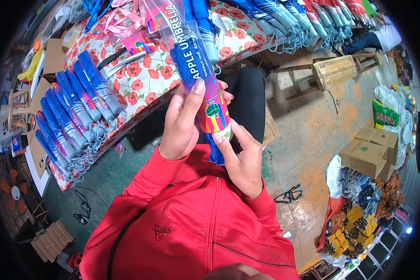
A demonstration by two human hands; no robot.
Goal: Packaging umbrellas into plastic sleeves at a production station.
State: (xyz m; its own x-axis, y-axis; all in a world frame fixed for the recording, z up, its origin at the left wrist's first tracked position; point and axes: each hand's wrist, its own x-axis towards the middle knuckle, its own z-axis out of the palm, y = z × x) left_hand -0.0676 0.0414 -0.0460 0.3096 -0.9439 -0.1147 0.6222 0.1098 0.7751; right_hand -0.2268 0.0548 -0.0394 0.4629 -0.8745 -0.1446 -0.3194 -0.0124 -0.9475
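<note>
In front of my chest is a blue folded umbrella (pixel 216 153) in a clear plastic sleeve (pixel 211 95) with a pink and multicoloured printed band. It slants away toward the table, and a bit of blue fabric shows at the near end. My left hand (pixel 182 119) wraps the middle of the sleeve, thumb on top. Closed round the near end is my right hand (pixel 243 161), its thumb pressing on the sleeve. Beyond lie another blue umbrella with a grey handle (pixel 210 44) and a flat colourful printed sleeve (pixel 140 44), on the flowered tablecloth (pixel 136 85).
A row of blue umbrellas with grey handles (pixel 74 114) lies on the table's left. More blue and red umbrellas (pixel 289 18) line the far right edge. A wooden bench (pixel 333 72), cardboard boxes (pixel 368 149) and a heap of bundled goods (pixel 354 219) stand to the right.
</note>
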